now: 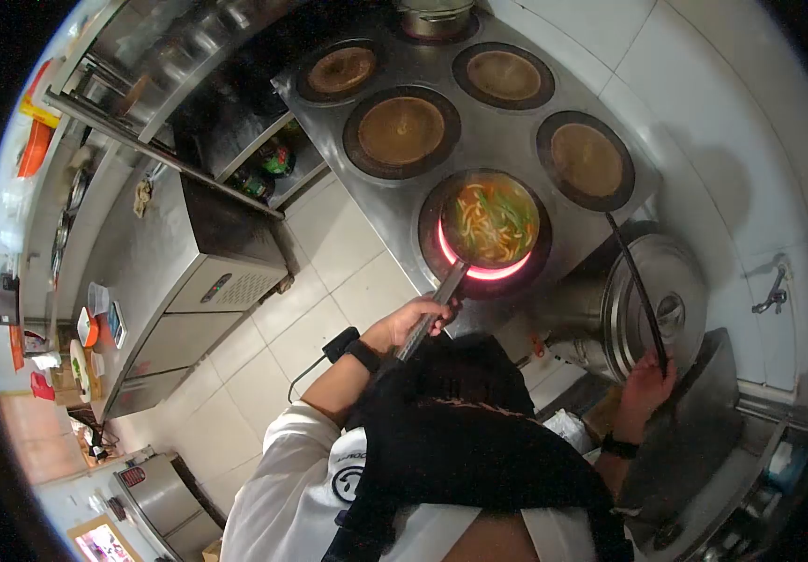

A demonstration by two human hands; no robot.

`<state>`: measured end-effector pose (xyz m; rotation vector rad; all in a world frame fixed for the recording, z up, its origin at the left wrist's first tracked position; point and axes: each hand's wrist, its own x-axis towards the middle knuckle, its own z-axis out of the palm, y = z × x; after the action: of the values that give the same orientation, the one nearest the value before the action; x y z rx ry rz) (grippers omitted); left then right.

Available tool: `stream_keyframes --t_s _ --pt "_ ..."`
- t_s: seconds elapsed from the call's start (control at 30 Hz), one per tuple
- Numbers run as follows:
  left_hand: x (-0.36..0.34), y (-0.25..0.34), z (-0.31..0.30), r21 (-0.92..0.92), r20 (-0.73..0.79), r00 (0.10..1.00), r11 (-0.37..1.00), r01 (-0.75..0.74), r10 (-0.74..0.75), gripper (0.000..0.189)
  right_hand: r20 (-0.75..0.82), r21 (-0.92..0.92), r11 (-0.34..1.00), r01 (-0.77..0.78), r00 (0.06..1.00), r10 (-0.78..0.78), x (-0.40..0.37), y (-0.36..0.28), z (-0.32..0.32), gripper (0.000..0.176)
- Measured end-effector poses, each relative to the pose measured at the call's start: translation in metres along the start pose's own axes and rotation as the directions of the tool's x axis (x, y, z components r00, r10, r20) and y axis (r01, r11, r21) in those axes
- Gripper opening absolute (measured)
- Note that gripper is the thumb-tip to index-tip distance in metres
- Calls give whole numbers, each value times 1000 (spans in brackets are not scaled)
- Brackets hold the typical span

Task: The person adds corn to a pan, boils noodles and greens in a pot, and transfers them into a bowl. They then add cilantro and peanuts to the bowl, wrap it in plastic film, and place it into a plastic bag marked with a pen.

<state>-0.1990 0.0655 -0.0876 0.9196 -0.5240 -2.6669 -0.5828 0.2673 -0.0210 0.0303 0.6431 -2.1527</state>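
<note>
My left hand is wrapped around the metal handle of a small pan. The pan sits over a burner ring that glows red at its near edge. Inside it are noodles and green vegetable strips in a reddish broth. My right hand, off to the right beside a large lidded pot, is closed on long dark chopsticks. They point up and away, their tips near the cooktop's right edge, apart from the pan. Whether it is one stick or two pressed together is hard to tell.
Several round burners lie on the steel cooktop, and another pot stands at its far end. The tall steel pot is close on my right. A wall tap is further right. A steel counter runs along the left.
</note>
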Motion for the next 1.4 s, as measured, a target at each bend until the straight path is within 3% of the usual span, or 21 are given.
stream_keyframes --t_s 0.23,0.37,0.43,0.47,0.5,0.53,0.57,0.6,0.63,0.67,0.73,0.87,1.07,1.13,1.17,1.2,1.23,1.3,1.33,1.37,1.4 --pt "17 -17 -9 -100 49 993 988 116 -111 13 -137 -146 989 -11 991 -9 11 -3 4 23" --pt "18 -30 -15 -59 -44 998 998 36 -38 15 212 -128 976 -178 956 203 22 7 22 26" --pt "35 -58 -55 -244 156 971 946 214 -180 9 -38 -82 990 -117 993 115 28 16 19 28" --pt "25 -49 -39 -261 133 975 943 207 -178 7 -68 -428 902 57 993 -94 35 13 4 29" --pt "35 -74 -73 377 356 918 872 -313 176 11 2 -704 679 208 957 -291 47 12 -18 30" --pt "32 -100 -95 332 375 854 807 -488 362 21 186 -96 959 -268 941 282 58 -7 -21 30" --pt "53 -126 -123 128 343 894 928 -349 289 28 426 -55 912 -407 816 390 58 3 -10 30" --pt "7 -91 -77 226 200 909 885 -406 366 20 227 74 892 -446 878 421 31 25 53 29" --pt "-19 -56 -37 55 111 987 990 -127 121 13 -2 184 878 -441 893 449 2 43 102 30" --pt "-18 -63 -48 -66 280 950 990 -122 135 11 30 167 857 -487 872 489 10 53 101 30" --pt "-45 -76 -60 -142 233 962 984 -112 143 11 268 -119 821 -558 778 568 14 46 78 31" --pt "-150 -98 -85 -172 63 972 962 -213 227 14 77 -456 817 -352 900 430 -16 110 98 33" --pt "-348 -114 -152 -151 -141 891 880 -450 431 19 -46 -846 448 -288 878 477 -52 284 131 42" --pt "-399 -134 -180 -192 -231 845 829 -525 482 20 -285 -874 183 -450 780 557 -24 352 127 46" --pt "-420 -141 -193 -214 -266 828 807 -550 494 21 -731 -567 -116 -815 434 526 59 410 94 48" --pt "-445 -148 -202 -222 -338 790 773 -595 511 23 -58 -974 110 -198 687 724 -72 442 148 56" --pt "-468 -154 -211 -227 -360 771 753 -618 525 23 648 -762 456 460 558 519 -207 475 205 63" --pt "-515 -162 -228 -125 -507 619 660 -741 600 25 462 -834 551 17 567 682 -246 541 232 65" --pt "-533 -168 -240 -91 -542 558 616 -783 629 21 499 -829 555 73 545 674 -272 576 245 44" --pt "-553 -174 -255 -232 -537 601 582 -779 592 23 530 -823 551 138 533 659 -299 612 256 27" --pt "-574 -175 -265 -258 -592 562 524 -812 578 24 536 -836 517 184 475 698 -314 651 263 27"
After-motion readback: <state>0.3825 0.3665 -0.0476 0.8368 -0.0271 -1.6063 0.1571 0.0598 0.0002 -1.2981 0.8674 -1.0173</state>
